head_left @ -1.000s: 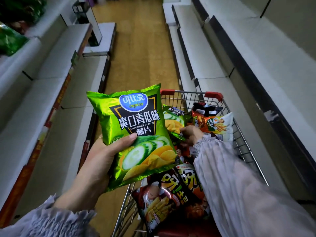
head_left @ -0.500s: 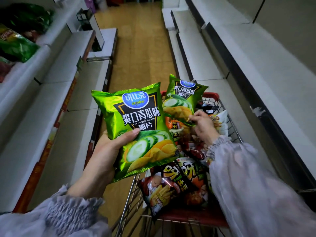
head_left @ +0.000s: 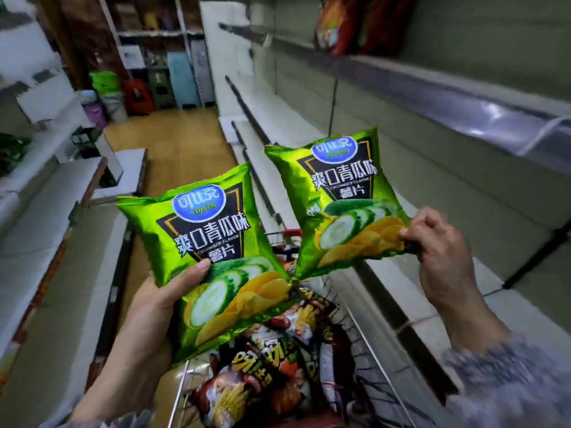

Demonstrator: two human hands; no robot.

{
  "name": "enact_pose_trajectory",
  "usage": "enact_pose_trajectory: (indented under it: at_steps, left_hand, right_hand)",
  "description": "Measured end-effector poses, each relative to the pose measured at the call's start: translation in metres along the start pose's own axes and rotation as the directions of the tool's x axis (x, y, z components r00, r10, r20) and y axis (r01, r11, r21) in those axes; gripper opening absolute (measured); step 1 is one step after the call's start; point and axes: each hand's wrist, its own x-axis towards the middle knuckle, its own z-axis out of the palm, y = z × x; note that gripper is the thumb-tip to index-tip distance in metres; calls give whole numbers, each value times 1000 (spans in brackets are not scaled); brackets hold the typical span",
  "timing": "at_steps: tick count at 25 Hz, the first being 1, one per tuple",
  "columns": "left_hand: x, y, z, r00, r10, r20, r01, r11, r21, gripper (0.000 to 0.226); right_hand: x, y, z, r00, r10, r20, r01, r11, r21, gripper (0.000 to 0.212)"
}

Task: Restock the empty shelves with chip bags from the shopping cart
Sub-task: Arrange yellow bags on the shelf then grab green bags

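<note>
My left hand (head_left: 145,329) grips a green cucumber-flavour chip bag (head_left: 210,242) from below, thumb across its front. My right hand (head_left: 438,257) pinches the lower right corner of a second green chip bag (head_left: 340,196), held up higher and to the right, over the cart. The shopping cart (head_left: 364,341) sits below both bags, with dark and orange chip bags (head_left: 272,366) piled in it. White bare shelves (head_left: 417,193) run along the right of the aisle.
More white shelving (head_left: 46,242) lines the left side, with green packs (head_left: 12,149) at its far left. Red-orange bags (head_left: 336,23) stand on the upper right shelf. The wooden aisle floor (head_left: 173,143) leads to boxes and crates (head_left: 148,88) at the back.
My right hand has lifted the second green bag out of the cart, up and to the right. The view has tilted upward toward the aisle's end. My left hand still holds its bag.
</note>
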Motion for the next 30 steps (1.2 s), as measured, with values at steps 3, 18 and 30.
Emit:
enact_pose_trajectory:
  at_steps: [3,18,30]
  left_hand:
    - [-6,3,39,996,31,86,-35,998,43,40]
    - [-105,6,162,896,250,368,-277,961,22,59]
    - [-96,58,197,744,209,635,-229,972,-51,57]
  right_hand:
    - [-22,-38,-34,996,-73,-43,71,997,-38,23]
    - [-130,-147,-111,994,-70,87,95,939,-331,66]
    - [-150,-227,-81,919,-289,-270,69,789,-610,71]
